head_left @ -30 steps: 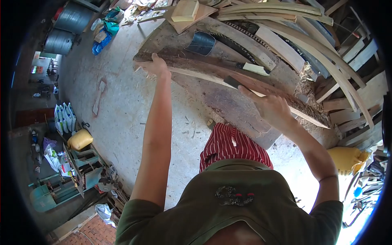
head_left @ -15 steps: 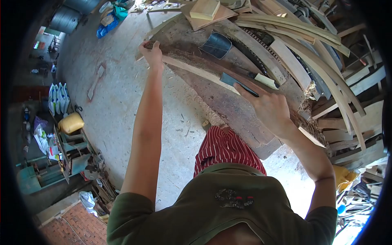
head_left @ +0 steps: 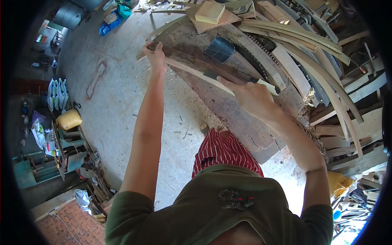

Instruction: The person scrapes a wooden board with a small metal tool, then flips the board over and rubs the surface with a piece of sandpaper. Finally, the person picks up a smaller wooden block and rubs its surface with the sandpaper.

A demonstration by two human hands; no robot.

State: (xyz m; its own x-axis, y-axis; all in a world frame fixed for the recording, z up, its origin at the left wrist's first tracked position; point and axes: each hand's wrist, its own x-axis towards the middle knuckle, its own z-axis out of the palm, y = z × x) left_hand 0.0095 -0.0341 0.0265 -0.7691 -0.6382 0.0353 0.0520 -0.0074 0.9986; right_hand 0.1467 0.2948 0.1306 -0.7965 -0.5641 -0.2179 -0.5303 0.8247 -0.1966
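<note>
My left hand (head_left: 156, 58) is closed around the far end of a long pale wooden strip (head_left: 185, 67), which lies along the near edge of a worn wooden workbench (head_left: 228, 108). My right hand (head_left: 254, 98) grips a flat dark-bladed tool (head_left: 211, 74); its blade rests against the strip, and the fingers cover most of its handle. Just beyond the right hand lies a brush with pale bristles (head_left: 268, 86). Farther back on the bench sits a curved dark sheet (head_left: 219, 49).
Curved wooden slats (head_left: 300, 34) are heaped on the right. A square wooden block (head_left: 210, 12) sits on a board at the back. To the left on the concrete floor are a yellow jerrycan (head_left: 68, 120) and a blue bag (head_left: 110, 25). Shavings litter the bench.
My right hand has slid the dark-bladed tool along the strip, leftward and away from me. My left hand stays at the strip's far end. The view has shifted slightly.
</note>
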